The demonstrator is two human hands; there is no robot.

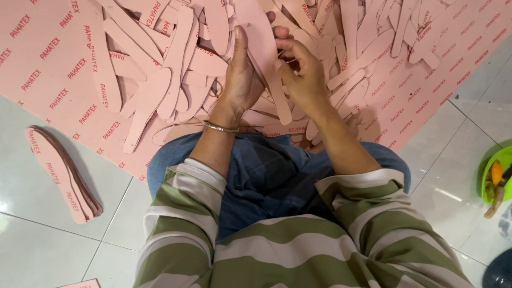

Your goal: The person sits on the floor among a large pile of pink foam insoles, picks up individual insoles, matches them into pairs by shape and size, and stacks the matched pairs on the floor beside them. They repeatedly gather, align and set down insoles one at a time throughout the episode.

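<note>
Pink insole pieces (261, 48) are held upright between both hands, above a big heap of the same pink cut shapes (170, 69). The left hand (242, 74) is closed around the pieces from the side, with a thin metal bangle (220, 127) worn on its wrist. The right hand (301, 74) is curled, and the edge of the pieces is pinched by its fingertips. The heap is spread over a large flat pink sheet (48, 53) that is printed all over with slanted red words. A neat stack of pink insoles (61, 173) is laid on the pale tiled floor (42, 240) at the left, well apart. A green bowl (496, 160) is seen at the right edge.
</note>
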